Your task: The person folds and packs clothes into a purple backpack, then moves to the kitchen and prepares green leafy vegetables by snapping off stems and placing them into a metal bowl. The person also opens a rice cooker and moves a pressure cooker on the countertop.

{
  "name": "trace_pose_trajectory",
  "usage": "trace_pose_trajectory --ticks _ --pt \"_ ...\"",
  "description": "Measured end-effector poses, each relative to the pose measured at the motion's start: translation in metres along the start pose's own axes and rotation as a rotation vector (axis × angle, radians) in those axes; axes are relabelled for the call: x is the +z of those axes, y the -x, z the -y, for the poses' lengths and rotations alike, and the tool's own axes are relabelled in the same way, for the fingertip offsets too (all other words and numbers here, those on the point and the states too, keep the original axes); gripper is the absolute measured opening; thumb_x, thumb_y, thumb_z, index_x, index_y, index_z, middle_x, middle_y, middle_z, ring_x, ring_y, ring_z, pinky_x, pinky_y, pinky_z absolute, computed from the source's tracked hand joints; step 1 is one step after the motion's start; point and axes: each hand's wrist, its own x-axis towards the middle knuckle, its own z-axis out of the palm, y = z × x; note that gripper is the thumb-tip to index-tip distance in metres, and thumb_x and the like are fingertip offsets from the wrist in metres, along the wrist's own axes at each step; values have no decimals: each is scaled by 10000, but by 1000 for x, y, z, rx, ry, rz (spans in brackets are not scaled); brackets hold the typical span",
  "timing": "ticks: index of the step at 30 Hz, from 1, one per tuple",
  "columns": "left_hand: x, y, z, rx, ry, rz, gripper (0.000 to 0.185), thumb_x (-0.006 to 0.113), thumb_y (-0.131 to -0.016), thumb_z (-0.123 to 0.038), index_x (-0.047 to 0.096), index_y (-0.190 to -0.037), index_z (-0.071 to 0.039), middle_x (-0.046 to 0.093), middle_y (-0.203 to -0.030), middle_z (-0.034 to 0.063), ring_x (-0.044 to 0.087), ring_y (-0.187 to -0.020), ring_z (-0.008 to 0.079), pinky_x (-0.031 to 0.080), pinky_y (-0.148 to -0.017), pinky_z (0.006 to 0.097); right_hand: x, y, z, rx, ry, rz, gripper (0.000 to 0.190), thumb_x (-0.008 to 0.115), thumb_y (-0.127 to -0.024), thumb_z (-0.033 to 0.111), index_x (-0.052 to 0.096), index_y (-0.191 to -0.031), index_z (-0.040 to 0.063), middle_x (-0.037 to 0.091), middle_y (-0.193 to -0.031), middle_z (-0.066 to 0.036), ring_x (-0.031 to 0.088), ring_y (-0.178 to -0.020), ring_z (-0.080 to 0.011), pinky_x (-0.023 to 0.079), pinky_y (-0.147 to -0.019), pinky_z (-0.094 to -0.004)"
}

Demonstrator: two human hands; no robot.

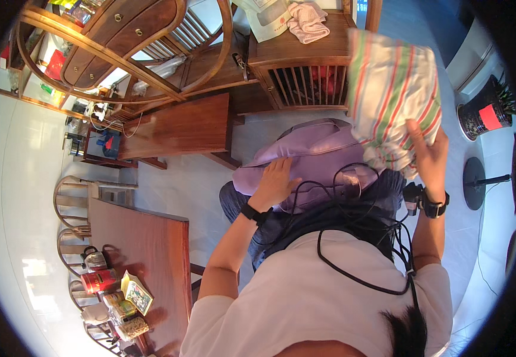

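Observation:
A purple backpack (316,160) lies across my lap, over dark trousers. My left hand (278,184) lies on its near left side, thumb spread from the fingers, with nothing seen inside the hand. My right hand (432,156) grips a striped cloth (394,89), white with green, red and grey bands, by its lower right part. The cloth is held up at the right, its bunched lower end overlapping the backpack. Its upper left edge is blurred. Loops of black cable (320,241) hang from my body across the backpack's near side.
A wooden cabinet (302,62) with a slatted door, a pink towel (309,21) on top, stands ahead. A wooden bench (177,129) is ahead left. The wooden table (151,241) at left carries jars and a kettle. A potted plant (483,109) and round black base (473,183) stand right.

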Motion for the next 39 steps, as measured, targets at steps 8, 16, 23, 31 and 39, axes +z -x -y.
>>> trace_pose_trajectory --ticks 8,16,23,31,39 --pt "22 -16 6 -85 -122 -30 712 687 -903 -348 411 -1403 76 500 -1353 282 506 -1187 428 424 -1000 466 -9 -12 2 37 -136 8 280 656 -982 146 629 -1188 -41 707 -1019 -37 607 -867 -66 482 -766 -240" --pt "-1 -28 -13 -237 15 -24 559 660 -916 -345 513 -1279 53 672 -855 229 661 -869 416 491 -833 511 48 -16 5 -72 -191 268 327 672 -950 92 595 -1251 -10 690 -1046 -35 621 -898 -96 506 -756 -274" --pt "-43 18 -71 84 274 279 266 606 -965 -264 629 -886 -11 621 -721 252 619 -725 450 490 -635 521 103 0 -7 -249 68 453 379 629 -857 -20 573 -1232 -30 686 -1047 -195 682 -944 -323 513 -874 -411" --pt "-64 41 -53 68 253 196 343 656 -924 -358 658 -918 -16 666 -865 211 630 -870 404 470 -773 476 145 -24 -35 -264 530 1341 364 579 -757 150 627 -1100 37 669 -912 -240 645 -899 -419 497 -785 -500" --pt "-77 62 -43 -14 -16 164 271 736 -838 -290 671 -917 -39 665 -880 131 613 -888 316 428 -849 402 169 -24 -65 -635 606 837 397 623 -790 35 586 -1181 -26 610 -1144 -217 570 -1102 -405 466 -924 -455"
